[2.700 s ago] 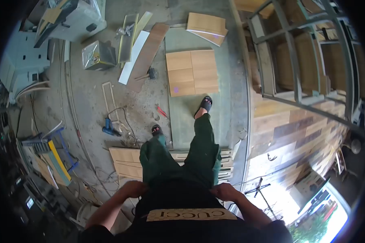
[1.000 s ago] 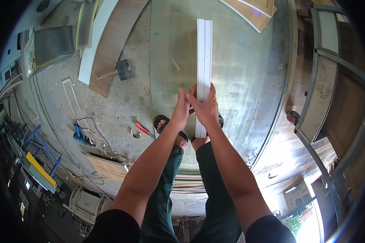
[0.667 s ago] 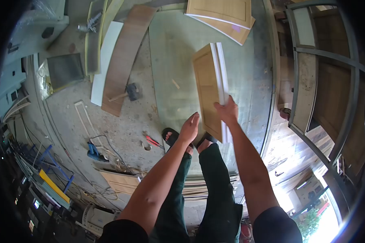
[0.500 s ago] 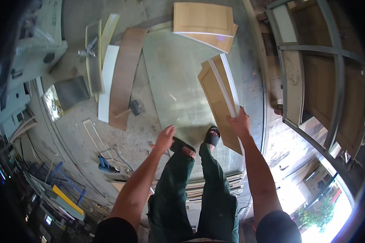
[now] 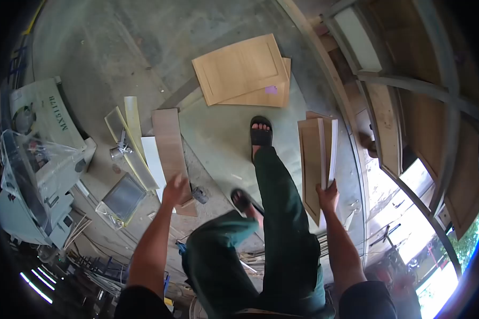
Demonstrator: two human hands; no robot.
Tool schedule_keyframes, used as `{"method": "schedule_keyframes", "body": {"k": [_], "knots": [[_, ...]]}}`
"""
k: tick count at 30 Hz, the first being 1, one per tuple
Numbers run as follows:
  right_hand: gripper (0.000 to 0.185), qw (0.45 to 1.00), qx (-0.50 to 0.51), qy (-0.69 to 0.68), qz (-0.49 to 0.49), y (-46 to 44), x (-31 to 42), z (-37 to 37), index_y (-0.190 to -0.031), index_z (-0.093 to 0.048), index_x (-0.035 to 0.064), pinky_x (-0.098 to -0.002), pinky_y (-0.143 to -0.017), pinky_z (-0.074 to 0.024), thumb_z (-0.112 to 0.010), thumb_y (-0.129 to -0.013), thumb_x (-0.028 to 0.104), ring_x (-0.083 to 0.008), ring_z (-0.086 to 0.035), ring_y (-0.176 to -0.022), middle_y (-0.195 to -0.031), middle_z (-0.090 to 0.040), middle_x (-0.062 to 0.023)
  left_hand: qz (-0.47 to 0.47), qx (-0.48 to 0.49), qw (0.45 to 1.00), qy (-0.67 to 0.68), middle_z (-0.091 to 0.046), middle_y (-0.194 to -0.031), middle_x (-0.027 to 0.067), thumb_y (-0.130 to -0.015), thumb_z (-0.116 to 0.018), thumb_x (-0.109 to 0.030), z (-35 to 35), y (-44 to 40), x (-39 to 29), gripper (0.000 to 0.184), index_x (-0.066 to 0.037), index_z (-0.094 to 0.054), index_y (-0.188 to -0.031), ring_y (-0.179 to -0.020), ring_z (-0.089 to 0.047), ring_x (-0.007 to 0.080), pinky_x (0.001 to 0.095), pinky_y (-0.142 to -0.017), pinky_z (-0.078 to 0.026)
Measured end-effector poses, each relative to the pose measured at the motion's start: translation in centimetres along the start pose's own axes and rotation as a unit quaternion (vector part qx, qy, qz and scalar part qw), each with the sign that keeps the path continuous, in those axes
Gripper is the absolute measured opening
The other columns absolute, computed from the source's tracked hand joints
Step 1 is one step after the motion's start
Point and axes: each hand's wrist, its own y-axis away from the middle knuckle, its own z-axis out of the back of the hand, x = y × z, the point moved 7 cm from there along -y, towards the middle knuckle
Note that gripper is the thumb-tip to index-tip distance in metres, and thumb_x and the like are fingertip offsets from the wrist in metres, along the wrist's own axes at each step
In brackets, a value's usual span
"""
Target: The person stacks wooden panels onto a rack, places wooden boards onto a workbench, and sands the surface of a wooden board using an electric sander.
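My right hand grips the lower part of two wooden panels with white edges, held together and upright at my right side. The panels fan slightly apart at the top. My left hand hangs free at the left, above the lower end of a long brown board; its fingers are blurred. Ahead of my feet, two more wooden panels lie overlapped on the greenish floor sheet, the lower one with a purple mark.
A black mallet head lies beside the brown board. Left are a white strip, yellow-edged strips, a dark square pane and a plastic-draped machine. A grey metal frame holding panels runs along the right.
The two panels, first held in front of me, are now at my right side in my right hand. My left hand has moved away left, and my feet have stepped forward toward the panels on the floor.
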Motion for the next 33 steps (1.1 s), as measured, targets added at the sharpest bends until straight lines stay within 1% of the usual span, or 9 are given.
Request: {"method": "schedule_keyframes", "body": {"k": [1, 3, 6, 10, 12, 15, 17, 30, 33], "knots": [[0.059, 0.999, -0.019, -0.031, -0.001, -0.3, 0.1, -1.3, -0.12, -0.058, -0.0023, -0.0454, -0.077, -0.0549, -0.079, -0.076, 0.031, -0.0391, -0.071, -0.083, -0.092, -0.071, -0.023, -0.043, -0.055, 0.996, -0.062, -0.065, -0.129, 0.0258, -0.092, -0.065, -0.059, 0.9, -4.1, -2.9, 0.076, 0.001, -0.055, -0.14, -0.121, -0.062, 0.0391, 0.0443, -0.105, -0.048], [0.054, 0.997, -0.013, -0.05, -0.053, 0.1, -0.3, -3.5, -0.115, -0.059, -0.0023, -0.0447, -0.076, -0.0541, -0.08, -0.075, 0.027, -0.0333, -0.071, -0.083, -0.091, -0.072, -0.0207, -0.078, -0.014, 0.992, -0.096, -0.057, -0.14, 0.0271, -0.091, -0.061, -0.065, 1.9, -13.4, -9.6, 0.083, -0.003, -0.052, -0.144, -0.132, -0.054, 0.0399, 0.0458, -0.11, -0.043], [0.055, 0.994, 0.016, -0.015, -0.112, 0.6, -1.5, -7.7, -0.116, -0.058, -0.0008, -0.0484, -0.077, -0.0537, -0.08, -0.076, 0.029, -0.0412, -0.07, -0.085, -0.092, -0.071, -0.0235, -0.131, 0.003, 0.961, -0.244, -0.054, -0.145, 0.0217, -0.092, -0.064, -0.06, 4.3, -23.2, -24.7, 0.081, -0.005, -0.047, -0.149, -0.134, -0.053, 0.0374, 0.0438, -0.111, -0.043], [0.057, 0.988, -0.01, -0.044, -0.146, 1.4, -3.0, -12.5, -0.124, -0.058, 0.002, -0.0536, -0.079, -0.0517, -0.077, -0.078, 0.029, -0.0512, -0.065, -0.097, -0.098, -0.068, -0.0314, -0.326, -0.146, 0.871, -0.337, -0.049, -0.152, 0.0187, -0.089, -0.066, -0.062, 4.5, -36.3, -37.5, 0.088, -0.004, -0.044, -0.151, -0.139, -0.049, 0.0336, 0.0412, -0.114, -0.041], [0.056, 0.983, 0.004, -0.058, -0.175, 2.3, -3.5, -14.3, -0.126, -0.057, 0.0022, -0.0531, -0.08, -0.0519, -0.077, -0.079, 0.027, -0.0508, -0.065, -0.098, -0.099, -0.068, -0.0314, -0.343, -0.133, 0.889, -0.271, -0.052, -0.149, 0.0203, -0.087, -0.064, -0.068, 3.8, -40.8, -41.2, 0.094, -0.001, -0.043, -0.15, -0.136, -0.051, 0.0324, 0.0425, -0.112, -0.043], [0.058, 0.976, 0.029, -0.068, -0.206, 2.9, -3.4, -15.2, -0.131, -0.055, 0.0033, -0.053, -0.083, -0.052, -0.075, -0.082, 0.025, -0.0502, -0.065, -0.1, -0.103, -0.068, -0.0304, -0.208, 0.02, 0.925, -0.318, -0.053, -0.148, 0.0193, -0.087, -0.064, -0.068, 0.7, -44.9, -42.9, 0.091, -0.005, -0.045, -0.149, -0.134, -0.054, 0.032, 0.0422, -0.111, -0.044], [0.053, 0.99, -0.037, -0.047, -0.125, 2.5, -2.5, -14.6, -0.125, -0.056, 0.0029, -0.0474, -0.075, -0.0535, -0.076, -0.082, 0.025, -0.0425, -0.07, -0.084, -0.09, -0.069, -0.0273, -0.241, -0.062, 0.925, -0.286, -0.055, -0.147, 0.0143, -0.085, -0.065, -0.069, -0.8, -45.6, -43.0, 0.086, -0.011, -0.05, -0.146, -0.13, -0.057, 0.0312, 0.0419, -0.107, -0.047], [0.057, 0.983, -0.003, -0.089, -0.158, 2.3, -2.7, -14.7, -0.133, -0.053, 0.0056, -0.0531, -0.085, -0.0525, -0.075, -0.082, 0.019, -0.0499, -0.065, -0.101, -0.111, -0.068, -0.0271, -0.276, -0.013, 0.849, -0.45, -0.056, -0.138, 0.0154, -0.063, -0.079, -0.077, -5.8, -39.2, -44.6, 0.104, -0.009, -0.053, -0.138, -0.132, -0.052, 0.0339, 0.0471, -0.109, -0.043], [0.057, 0.98, 0.009, -0.075, -0.186, 2.2, -2.7, -14.6, -0.132, -0.054, 0.0062, -0.053, -0.084, -0.0526, -0.075, -0.081, 0.019, -0.0496, -0.065, -0.101, -0.107, -0.068, -0.027, -0.371, -0.052, 0.818, -0.436, -0.063, -0.124, 0.0179, -0.064, -0.084, -0.065, -4.1, -36.1, -45.3, 0.093, -0.006, -0.055, -0.131, -0.117, -0.061, 0.035, 0.0472, -0.098, -0.05]]}}
